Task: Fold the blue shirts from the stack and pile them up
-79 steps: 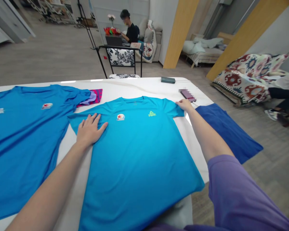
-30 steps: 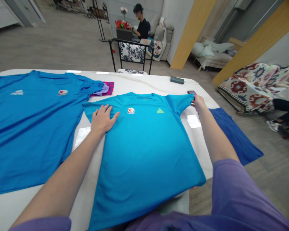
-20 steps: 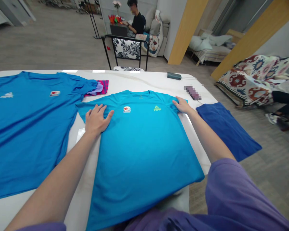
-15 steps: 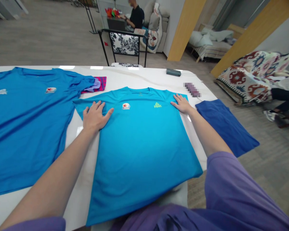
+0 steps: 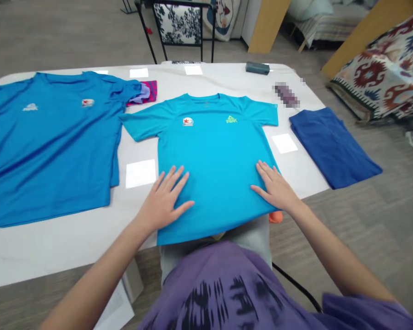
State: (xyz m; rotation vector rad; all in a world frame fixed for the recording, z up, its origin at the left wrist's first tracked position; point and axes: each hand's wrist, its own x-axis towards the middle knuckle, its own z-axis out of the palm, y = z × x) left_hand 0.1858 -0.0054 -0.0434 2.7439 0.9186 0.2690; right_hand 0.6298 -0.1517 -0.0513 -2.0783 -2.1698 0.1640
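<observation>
A bright turquoise T-shirt [image 5: 216, 156] lies spread face up on the white table [image 5: 72, 250], its collar away from me and its hem at the near edge. Two small chest logos show on it. My left hand [image 5: 165, 199] rests with fingers spread on its lower left side. Across from it, my right hand [image 5: 270, 185] lies flat on the lower right side, thumb pointing inward. Both palms face down and hold nothing. To the left, a darker blue T-shirt [image 5: 62, 146] is also laid out, with some creases.
Folded dark blue fabric [image 5: 333, 146] lies at the table's right edge. Behind are a dark case [image 5: 257, 68], a blurred-out purple item [image 5: 286, 95] and a red-and-purple patterned cloth [image 5: 153, 91]. A black-framed chair [image 5: 178, 25] stands beyond the table.
Both hands have slid from the shirt's sleeves and shoulders down toward its hem, staying open. The view has tipped downward, showing more of my lap.
</observation>
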